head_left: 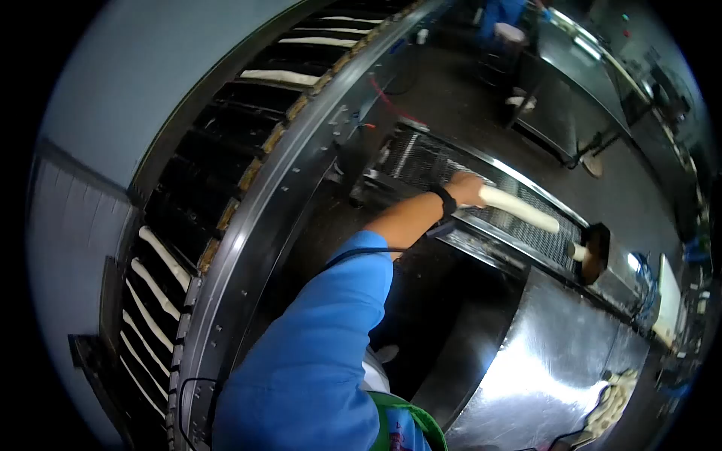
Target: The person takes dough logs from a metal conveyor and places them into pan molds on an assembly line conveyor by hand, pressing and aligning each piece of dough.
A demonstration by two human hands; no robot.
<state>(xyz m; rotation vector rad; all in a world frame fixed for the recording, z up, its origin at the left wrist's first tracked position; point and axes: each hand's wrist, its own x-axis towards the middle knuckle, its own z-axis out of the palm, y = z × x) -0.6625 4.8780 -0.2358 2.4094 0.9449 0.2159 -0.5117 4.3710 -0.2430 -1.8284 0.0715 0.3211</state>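
My left hand [468, 189] reaches out over a narrow mesh conveyor [515, 189], with a dark band on its wrist and a blue sleeve behind it. Its fingers are closed round the near-left end of a long pale dough roll [523, 209]. The rest of that roll stretches right along the mesh. Another short dough piece [577, 252] pokes out of a metal housing at the belt's right end. My right hand does not show.
On the left, a long metal-edged machine [248, 225] has dark trays with dough strips [156, 289]. A shiny metal table [519, 361] stands lower right, with dough pieces [613, 402] at its edge. Farther off are a steel table [575, 83] and a person in blue [502, 11].
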